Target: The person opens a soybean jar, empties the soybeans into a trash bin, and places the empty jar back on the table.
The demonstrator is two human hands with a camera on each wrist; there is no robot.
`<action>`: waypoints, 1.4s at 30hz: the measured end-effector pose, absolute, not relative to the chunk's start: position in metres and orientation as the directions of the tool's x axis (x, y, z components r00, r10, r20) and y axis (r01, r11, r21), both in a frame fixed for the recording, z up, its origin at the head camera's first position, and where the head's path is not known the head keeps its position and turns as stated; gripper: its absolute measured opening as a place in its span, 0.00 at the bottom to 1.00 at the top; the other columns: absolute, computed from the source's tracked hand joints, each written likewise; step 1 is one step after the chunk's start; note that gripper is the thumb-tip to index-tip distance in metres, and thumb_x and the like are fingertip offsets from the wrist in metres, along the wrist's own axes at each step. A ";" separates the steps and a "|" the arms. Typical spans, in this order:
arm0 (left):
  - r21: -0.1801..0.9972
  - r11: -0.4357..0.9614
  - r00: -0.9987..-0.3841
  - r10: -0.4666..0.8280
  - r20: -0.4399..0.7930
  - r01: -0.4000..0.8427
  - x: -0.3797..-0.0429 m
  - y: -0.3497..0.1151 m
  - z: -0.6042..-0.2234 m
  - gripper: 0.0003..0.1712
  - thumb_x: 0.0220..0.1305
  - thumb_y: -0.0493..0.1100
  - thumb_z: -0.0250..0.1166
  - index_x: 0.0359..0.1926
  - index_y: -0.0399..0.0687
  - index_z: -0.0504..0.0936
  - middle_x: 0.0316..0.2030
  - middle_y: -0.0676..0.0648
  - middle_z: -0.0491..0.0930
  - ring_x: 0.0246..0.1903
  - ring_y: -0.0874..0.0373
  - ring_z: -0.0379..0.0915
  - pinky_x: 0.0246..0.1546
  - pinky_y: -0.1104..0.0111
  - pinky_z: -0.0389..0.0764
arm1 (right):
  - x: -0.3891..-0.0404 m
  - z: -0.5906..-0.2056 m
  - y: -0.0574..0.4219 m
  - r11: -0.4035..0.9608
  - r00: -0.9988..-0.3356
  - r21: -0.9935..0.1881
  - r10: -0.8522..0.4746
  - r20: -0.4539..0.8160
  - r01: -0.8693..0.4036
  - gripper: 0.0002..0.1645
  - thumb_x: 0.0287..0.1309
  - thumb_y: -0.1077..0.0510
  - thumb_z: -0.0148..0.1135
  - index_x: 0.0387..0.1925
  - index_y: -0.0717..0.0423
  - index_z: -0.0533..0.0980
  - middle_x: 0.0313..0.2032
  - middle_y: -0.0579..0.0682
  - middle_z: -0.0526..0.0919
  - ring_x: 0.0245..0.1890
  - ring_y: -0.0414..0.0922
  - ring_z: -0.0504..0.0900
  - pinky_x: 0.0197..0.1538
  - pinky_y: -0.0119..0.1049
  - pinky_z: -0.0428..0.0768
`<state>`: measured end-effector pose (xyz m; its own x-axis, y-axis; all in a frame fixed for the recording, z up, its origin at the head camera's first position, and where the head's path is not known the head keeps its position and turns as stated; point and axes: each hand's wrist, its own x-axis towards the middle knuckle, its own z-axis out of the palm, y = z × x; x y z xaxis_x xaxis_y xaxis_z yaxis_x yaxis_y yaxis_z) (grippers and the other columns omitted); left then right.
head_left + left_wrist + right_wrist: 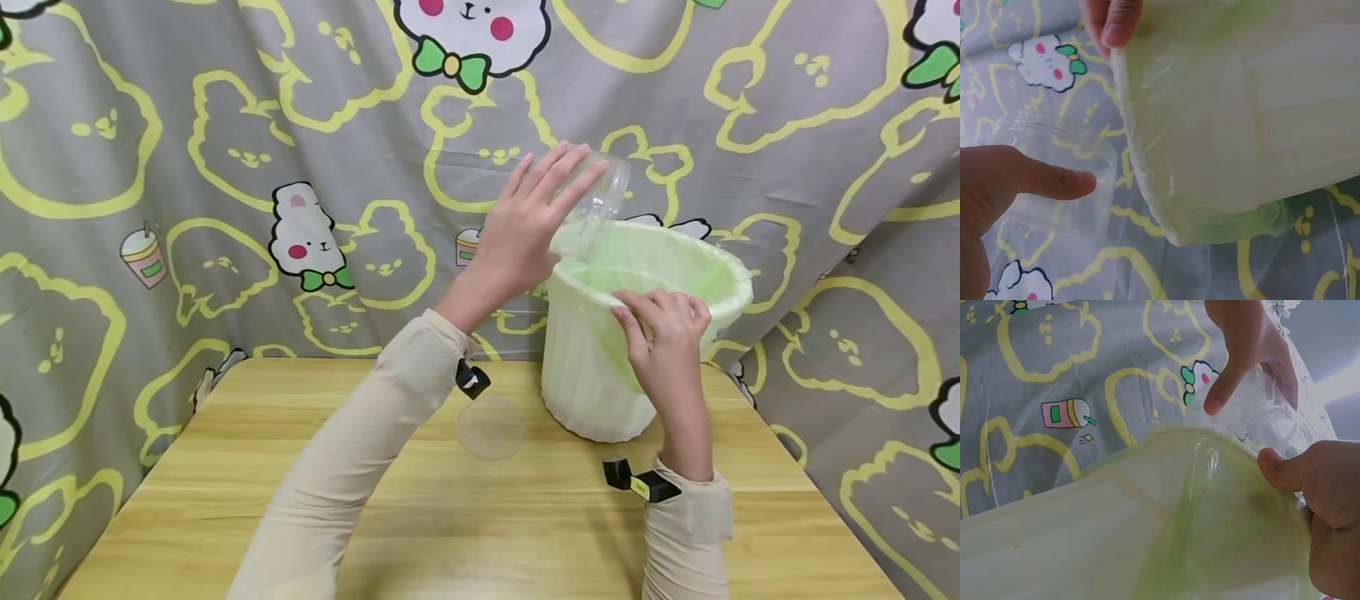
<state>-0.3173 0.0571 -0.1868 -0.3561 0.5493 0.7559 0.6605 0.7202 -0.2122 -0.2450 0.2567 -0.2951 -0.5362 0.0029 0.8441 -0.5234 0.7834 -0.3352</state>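
My left hand (525, 221) grips a clear plastic jar (604, 196), tilted with its mouth toward the opening of a whitish waste bin. In the left wrist view the thumb lies along the side of the jar (1066, 215), and nothing shows inside it. The waste bin (581, 367) stands upright on the table, lined with a thin green bag (637, 250) folded over its rim. My right hand (667, 333) pinches the bin's near rim, with the thumb outside. In the right wrist view the jar (1260, 415) is just beyond the lined rim.
A clear round disc (491, 427), like a lid, lies flat on the wooden table (247, 467) left of the bin. Behind the table hangs a grey curtain (390, 158) with yellow cartoon outlines, close to the bin's back.
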 end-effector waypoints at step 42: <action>0.936 0.212 -0.952 0.185 0.246 0.283 -0.335 -0.131 -0.413 0.66 0.43 0.43 0.85 0.80 0.56 0.57 0.80 0.46 0.53 0.80 0.47 0.45 0.80 0.53 0.50 | -0.239 -0.288 0.251 0.767 -0.593 -0.386 0.010 0.805 -0.513 0.12 0.65 0.64 0.65 0.48 0.64 0.85 0.34 0.61 0.81 0.40 0.52 0.67 0.67 0.58 0.49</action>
<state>-0.3352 -0.1310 -0.4125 -0.9516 0.1848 0.2455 0.2826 0.2121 0.9355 -0.2386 0.2515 -0.2885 -0.5926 0.0097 0.8055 -0.5126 0.7668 -0.3863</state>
